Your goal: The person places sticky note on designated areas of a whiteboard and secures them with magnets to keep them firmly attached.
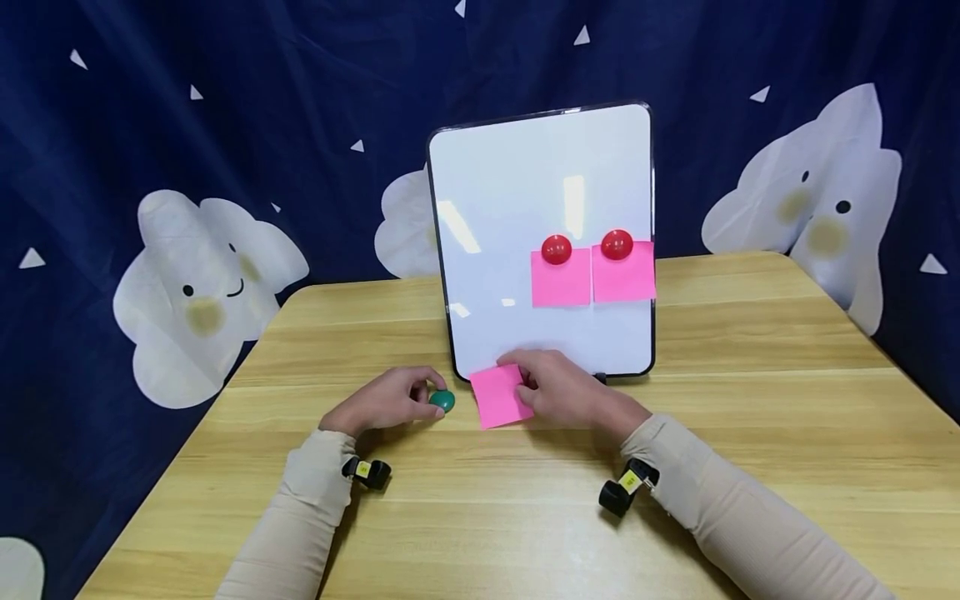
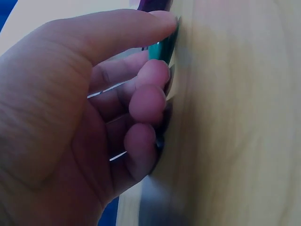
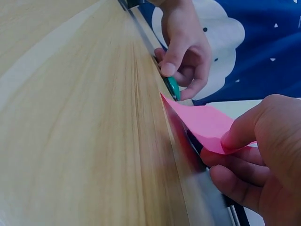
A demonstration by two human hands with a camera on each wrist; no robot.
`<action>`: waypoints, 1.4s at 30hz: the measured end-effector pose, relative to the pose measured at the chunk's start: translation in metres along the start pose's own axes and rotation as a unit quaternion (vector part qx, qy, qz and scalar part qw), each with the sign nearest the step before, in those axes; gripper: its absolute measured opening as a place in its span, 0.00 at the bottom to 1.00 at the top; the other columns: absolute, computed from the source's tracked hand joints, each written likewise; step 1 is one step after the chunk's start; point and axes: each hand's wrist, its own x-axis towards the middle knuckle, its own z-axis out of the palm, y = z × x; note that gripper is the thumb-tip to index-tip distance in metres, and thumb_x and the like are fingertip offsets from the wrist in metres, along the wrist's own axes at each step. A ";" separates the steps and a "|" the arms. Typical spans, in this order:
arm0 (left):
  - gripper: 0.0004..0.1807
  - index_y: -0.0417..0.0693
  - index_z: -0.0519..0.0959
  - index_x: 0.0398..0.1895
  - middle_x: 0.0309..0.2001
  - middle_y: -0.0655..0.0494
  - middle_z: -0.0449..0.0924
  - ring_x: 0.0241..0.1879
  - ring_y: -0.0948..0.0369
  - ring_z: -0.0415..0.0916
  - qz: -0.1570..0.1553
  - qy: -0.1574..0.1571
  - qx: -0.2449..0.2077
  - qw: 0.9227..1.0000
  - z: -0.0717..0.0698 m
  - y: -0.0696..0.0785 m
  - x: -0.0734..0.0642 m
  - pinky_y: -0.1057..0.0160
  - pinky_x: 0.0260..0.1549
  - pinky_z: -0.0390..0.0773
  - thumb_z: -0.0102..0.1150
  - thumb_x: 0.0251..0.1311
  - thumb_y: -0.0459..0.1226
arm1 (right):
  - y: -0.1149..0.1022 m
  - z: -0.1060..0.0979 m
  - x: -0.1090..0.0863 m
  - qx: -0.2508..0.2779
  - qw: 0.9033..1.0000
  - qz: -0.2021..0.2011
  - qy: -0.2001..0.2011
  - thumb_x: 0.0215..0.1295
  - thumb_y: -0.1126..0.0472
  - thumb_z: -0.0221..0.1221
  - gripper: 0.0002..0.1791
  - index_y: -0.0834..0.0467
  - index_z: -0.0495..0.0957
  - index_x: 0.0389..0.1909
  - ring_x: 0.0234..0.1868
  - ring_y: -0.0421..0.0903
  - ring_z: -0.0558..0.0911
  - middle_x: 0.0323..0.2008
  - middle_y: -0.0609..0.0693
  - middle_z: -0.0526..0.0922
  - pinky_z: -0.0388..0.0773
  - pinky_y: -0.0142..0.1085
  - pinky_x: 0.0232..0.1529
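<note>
My left hand (image 1: 390, 398) pinches a round green magnet (image 1: 442, 401) between thumb and index finger, low at the tabletop. In the left wrist view a sliver of the green magnet (image 2: 158, 51) shows under the thumb, with the other fingers curled below it. My right hand (image 1: 564, 388) holds a pink sticky note (image 1: 497, 398) by its right side, thumb on the near face. The note overlaps the lower left edge of the whiteboard (image 1: 510, 192) in the head view. From the right wrist, the pink note (image 3: 202, 123) appears bent, its far corner close to the table.
Two more pink notes (image 1: 562, 285) hang side by side on the whiteboard's right half, each under a red magnet (image 1: 557, 249). The board stands upright on the wooden table (image 1: 480, 533). A dark blue curtain (image 1: 315, 83) with clouds hangs behind.
</note>
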 end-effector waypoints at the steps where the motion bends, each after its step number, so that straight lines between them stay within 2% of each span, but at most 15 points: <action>1: 0.16 0.51 0.79 0.49 0.27 0.56 0.76 0.22 0.62 0.71 -0.001 0.001 0.000 1.000 0.000 0.000 0.000 0.63 0.21 0.71 0.70 0.60 0.41 | 0.000 0.000 0.000 0.001 1.000 0.000 0.002 0.67 0.68 0.61 0.23 0.59 0.76 0.63 0.44 0.44 0.74 0.49 0.46 0.79 0.76 0.37 0.45; 9: 0.16 0.50 0.79 0.48 0.27 0.57 0.76 0.23 0.62 0.71 0.002 0.010 0.012 1.000 0.002 -0.001 0.001 0.64 0.22 0.71 0.70 0.60 0.42 | 0.002 0.001 -0.001 0.015 1.000 -0.003 0.010 0.67 0.68 0.60 0.25 0.59 0.74 0.65 0.38 0.43 0.75 0.41 0.45 0.79 0.77 0.36 0.40; 14: 0.16 0.49 0.79 0.46 0.27 0.56 0.76 0.23 0.62 0.71 0.000 0.016 0.014 1.000 0.002 -0.001 0.002 0.64 0.22 0.70 0.71 0.59 0.43 | 0.002 -0.001 -0.001 0.028 0.999 -0.020 0.023 0.68 0.69 0.60 0.27 0.55 0.73 0.67 0.34 0.42 0.75 0.34 0.45 0.76 0.78 0.35 0.36; 20: 0.16 0.50 0.78 0.46 0.28 0.55 0.76 0.20 0.62 0.70 -0.014 0.017 0.004 1.000 0.001 -0.001 0.001 0.64 0.19 0.69 0.70 0.59 0.45 | 0.002 -0.003 -0.001 0.040 0.997 -0.044 0.051 0.67 0.71 0.60 0.23 0.53 0.80 0.61 0.34 0.43 0.76 0.41 0.46 0.79 0.78 0.35 0.37; 28: 0.17 0.49 0.78 0.46 0.28 0.54 0.75 0.19 0.61 0.70 -0.017 0.014 -0.013 1.000 0.002 -0.001 0.001 0.64 0.19 0.68 0.69 0.60 0.46 | 0.002 -0.002 -0.001 0.049 0.995 -0.020 0.083 0.66 0.70 0.60 0.13 0.60 0.83 0.50 0.35 0.42 0.77 0.39 0.48 0.81 0.79 0.35 0.37; 35: 0.17 0.49 0.78 0.45 0.28 0.54 0.74 0.19 0.61 0.70 -0.021 0.013 -0.022 0.999 0.002 -0.001 0.000 0.64 0.19 0.68 0.69 0.60 0.46 | 0.002 -0.003 -0.002 0.067 0.991 0.008 0.112 0.67 0.68 0.60 0.11 0.60 0.84 0.48 0.36 0.44 0.77 0.39 0.47 0.81 0.79 0.36 0.36; 42: 0.17 0.48 0.78 0.46 0.28 0.54 0.74 0.19 0.61 0.70 -0.023 0.013 -0.028 0.999 0.002 -0.001 0.000 0.64 0.18 0.68 0.69 0.61 0.47 | 0.002 -0.005 -0.002 0.056 0.988 0.000 0.145 0.68 0.66 0.61 0.10 0.58 0.87 0.45 0.40 0.45 0.77 0.43 0.48 0.85 0.77 0.39 0.41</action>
